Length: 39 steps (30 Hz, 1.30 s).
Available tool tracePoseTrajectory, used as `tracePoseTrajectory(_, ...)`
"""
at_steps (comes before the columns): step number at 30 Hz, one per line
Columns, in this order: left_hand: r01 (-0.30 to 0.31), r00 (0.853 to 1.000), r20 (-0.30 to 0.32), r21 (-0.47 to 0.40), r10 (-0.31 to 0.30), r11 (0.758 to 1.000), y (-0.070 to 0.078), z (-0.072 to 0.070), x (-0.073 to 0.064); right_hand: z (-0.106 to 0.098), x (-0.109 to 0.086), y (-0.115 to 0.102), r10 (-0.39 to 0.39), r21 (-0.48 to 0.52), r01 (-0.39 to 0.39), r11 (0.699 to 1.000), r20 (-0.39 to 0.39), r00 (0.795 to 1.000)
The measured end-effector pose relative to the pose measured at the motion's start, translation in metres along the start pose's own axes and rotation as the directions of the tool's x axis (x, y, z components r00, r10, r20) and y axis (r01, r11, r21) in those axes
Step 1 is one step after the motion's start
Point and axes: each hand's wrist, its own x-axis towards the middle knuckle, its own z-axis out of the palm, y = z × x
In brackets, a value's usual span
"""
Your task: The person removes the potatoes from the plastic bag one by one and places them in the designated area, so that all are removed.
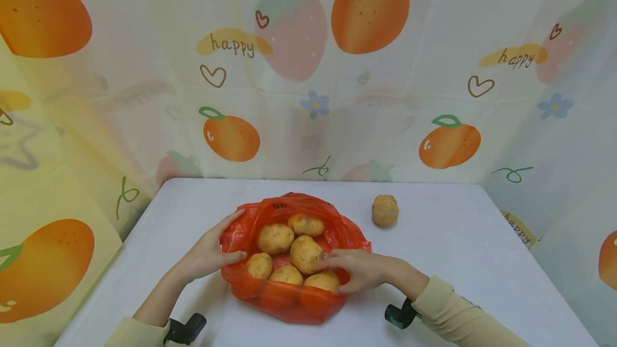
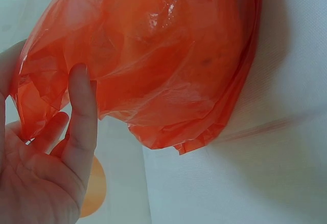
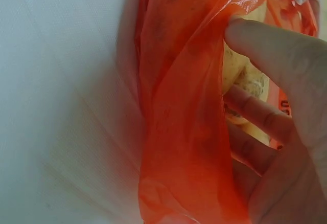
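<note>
A red plastic bag (image 1: 289, 304) stands with its mouth spread, several potatoes (image 1: 276, 238) showing inside. My left hand (image 1: 208, 250) holds the bag's left rim; in the left wrist view, red film (image 2: 43, 88) lies between thumb and fingers. My right hand (image 1: 359, 269) reaches over the right front rim. Its fingers (image 3: 260, 116) extend inside, at the middle potato (image 1: 306, 254), while the thumb (image 3: 265, 40) lies at the bag's edge. Thumb and fingers stand wide apart, with a front potato (image 1: 322, 281) beside them. The bag's film partly hides the lower fingers in the right wrist view.
One loose potato (image 1: 385, 210) lies on the white table (image 1: 448, 250), behind and right of the bag. A fruit-patterned curtain (image 1: 308, 138) hangs along the table's back edge and both sides. Each wrist wears a black camera mount (image 1: 401, 315).
</note>
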Motion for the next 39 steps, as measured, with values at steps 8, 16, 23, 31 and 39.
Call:
tracePoseTrajectory(8,0.015,1.000,0.006,-0.030,-0.015,0.999,0.002,0.000,-0.001,0.003,0.000,-0.001,0.010,-0.010,-0.010,1.000,0.030,0.999)
tracePoseTrajectory(16,0.036,0.999,0.014,-0.028,-0.036,0.999,0.002,0.001,-0.001,0.008,0.002,-0.001,0.023,-0.013,-0.022,1.000,0.070,0.997)
tracePoseTrajectory(23,0.045,0.999,0.013,-0.028,-0.045,0.999,0.001,0.002,0.000,0.012,0.005,-0.002,0.025,-0.029,-0.022,0.999,0.106,0.994)
tracePoseTrajectory(31,0.049,0.999,0.009,-0.017,-0.049,0.999,0.000,0.003,0.001,0.014,0.008,-0.002,-0.018,0.004,0.017,1.000,0.115,0.993)
tracePoseTrajectory(39,0.053,0.999,0.010,-0.017,-0.053,0.998,0.001,0.002,0.002,0.017,0.007,-0.002,0.012,0.077,-0.018,0.997,0.082,0.997)
